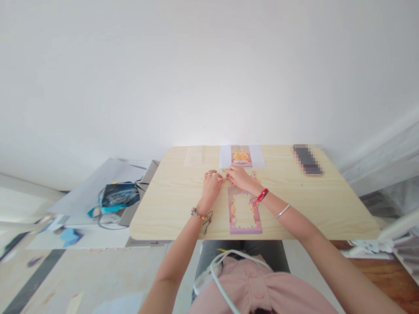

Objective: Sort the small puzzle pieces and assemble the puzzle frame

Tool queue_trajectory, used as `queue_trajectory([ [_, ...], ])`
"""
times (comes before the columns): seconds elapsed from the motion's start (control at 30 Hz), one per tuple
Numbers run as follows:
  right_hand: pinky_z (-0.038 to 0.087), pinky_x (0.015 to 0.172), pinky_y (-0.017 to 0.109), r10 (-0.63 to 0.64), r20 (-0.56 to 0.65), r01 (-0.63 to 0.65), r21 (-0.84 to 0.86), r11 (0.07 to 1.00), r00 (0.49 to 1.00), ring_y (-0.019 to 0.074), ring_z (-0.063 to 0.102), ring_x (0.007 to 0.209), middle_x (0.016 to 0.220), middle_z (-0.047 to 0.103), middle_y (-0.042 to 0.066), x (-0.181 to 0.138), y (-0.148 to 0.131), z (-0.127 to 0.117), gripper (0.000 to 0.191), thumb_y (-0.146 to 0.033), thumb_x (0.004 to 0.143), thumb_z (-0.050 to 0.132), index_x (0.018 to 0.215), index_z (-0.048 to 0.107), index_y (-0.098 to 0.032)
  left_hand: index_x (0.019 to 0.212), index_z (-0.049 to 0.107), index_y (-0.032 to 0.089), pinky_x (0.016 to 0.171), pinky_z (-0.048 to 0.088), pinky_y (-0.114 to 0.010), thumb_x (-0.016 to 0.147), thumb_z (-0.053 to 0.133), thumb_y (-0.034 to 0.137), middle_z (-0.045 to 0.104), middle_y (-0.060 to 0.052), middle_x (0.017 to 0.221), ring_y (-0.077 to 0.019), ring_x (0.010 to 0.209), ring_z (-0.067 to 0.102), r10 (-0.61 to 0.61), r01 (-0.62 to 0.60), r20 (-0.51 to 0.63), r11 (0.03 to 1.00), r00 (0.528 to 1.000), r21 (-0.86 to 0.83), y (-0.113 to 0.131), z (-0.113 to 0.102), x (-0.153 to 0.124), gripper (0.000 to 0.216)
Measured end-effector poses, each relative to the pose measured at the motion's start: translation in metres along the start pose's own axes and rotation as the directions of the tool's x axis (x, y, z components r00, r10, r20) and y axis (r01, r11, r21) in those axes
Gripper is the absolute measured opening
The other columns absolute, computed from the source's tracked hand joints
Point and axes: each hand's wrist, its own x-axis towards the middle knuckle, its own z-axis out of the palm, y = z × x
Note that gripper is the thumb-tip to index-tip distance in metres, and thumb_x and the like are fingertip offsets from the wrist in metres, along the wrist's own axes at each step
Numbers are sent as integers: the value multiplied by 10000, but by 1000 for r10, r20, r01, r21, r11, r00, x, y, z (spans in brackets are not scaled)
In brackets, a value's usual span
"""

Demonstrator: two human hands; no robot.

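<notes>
A jigsaw puzzle lies on the wooden table, with its purple-pink border (245, 230) joined around a bare middle. Just beyond its upper left corner, my left hand (212, 185) is closed, thumb and index finger pinching a small puzzle piece. My right hand (240, 176) reaches over the top of the border, its fingers also pinched on a puzzle piece close to the left fingertips. Loose puzzle pieces (254, 175) lie beside and partly under the right hand. Behind both hands is a sheet with a yellow character picture (241, 156). The exact pieces are too small to make out.
A phone (307, 160) lies at the table's (340, 213) right rear. A pale, see-through sheet (194, 155) rests at the back left. The wall (209, 78) stands directly behind. Left of the table is a box (140, 192) with bags and cords. A white cable (218, 270) crosses my lap.
</notes>
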Motion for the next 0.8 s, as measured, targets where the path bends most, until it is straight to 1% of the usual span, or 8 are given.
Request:
queue_trajectory([
  [0.17, 378, 707, 256, -40, -52, 45, 92, 995, 998, 142, 507, 792, 865, 545, 60, -7, 1, -6, 116, -197, 813, 529, 882, 599, -135, 844, 577, 147, 902, 376, -404, 791, 526, 191, 526, -128, 989, -236, 1018, 480, 32, -33, -12, 999, 999, -34, 3, -7, -3, 86],
  [0.3, 377, 715, 267, -99, -78, 108, 123, 986, 992, 145, 507, 798, 850, 552, 57, -14, 1, -9, 117, -231, 810, 542, 849, 607, -142, 843, 569, 161, 885, 394, -395, 797, 513, 180, 523, -103, 991, -215, 1000, 493, 44, -46, -15, 990, 999, -133, 5, -12, -6, 75],
  [0.43, 364, 736, 296, -62, -144, 74, 75, 994, 988, 160, 508, 812, 858, 557, 61, -22, -2, -10, 135, -268, 806, 548, 822, 609, -150, 821, 579, 166, 816, 448, -366, 789, 521, 194, 539, -77, 943, -191, 947, 520, -62, 53, -18, 951, 998, -305, 8, -12, -8, 73],
  [0.53, 352, 758, 317, -26, -207, 29, 13, 999, 978, 176, 507, 827, 854, 553, 71, -28, -7, -12, 162, -290, 816, 529, 806, 609, -149, 799, 593, 162, 659, 492, -285, 777, 532, 228, 552, -82, 951, -189, 945, 532, -150, 155, 48, 872, 988, -465, 14, -10, -9, 92],
  [0.6, 345, 773, 330, -17, -235, 15, -13, 1000, 972, 184, 506, 833, 843, 553, 72, -31, -11, -15, 180, -306, 823, 515, 805, 607, -153, 787, 600, 156, 614, 491, -253, 777, 529, 247, 562, -87, 969, -190, 963, 532, -174, 194, 90, 818, 981, -541, 19, -10, -9, 115],
  [0.67, 339, 780, 341, -8, -247, 2, -24, 1000, 969, 190, 504, 834, 837, 556, 71, -35, -15, -18, 175, -312, 818, 522, 808, 605, -158, 763, 604, 151, 665, 492, -261, 782, 521, 254, 579, -84, 959, -184, 972, 532, -176, 209, 113, 789, 978, -577, 23, -10, -9, 133],
  [0.73, 337, 785, 349, 0, -247, -4, -17, 1000, 969, 196, 502, 842, 850, 560, 72, -38, -18, -22, 157, -304, 808, 538, 814, 606, -162, 750, 606, 153, 750, 478, -285, 793, 507, 255, 599, -72, 932, -174, 965, 538, -167, 214, 134, 780, 977, -589, 26, -12, -8, 149],
  [0.8, 342, 787, 351, -6, -236, 9, 11, 1000, 972, 197, 502, 855, 872, 561, 72, -41, -19, -26, 150, -294, 805, 542, 840, 611, -165, 767, 605, 156, 783, 467, -294, 802, 495, 261, 609, -63, 919, -167, 951, 545, -152, 218, 160, 777, 975, -591, 26, -15, -8, 156],
])
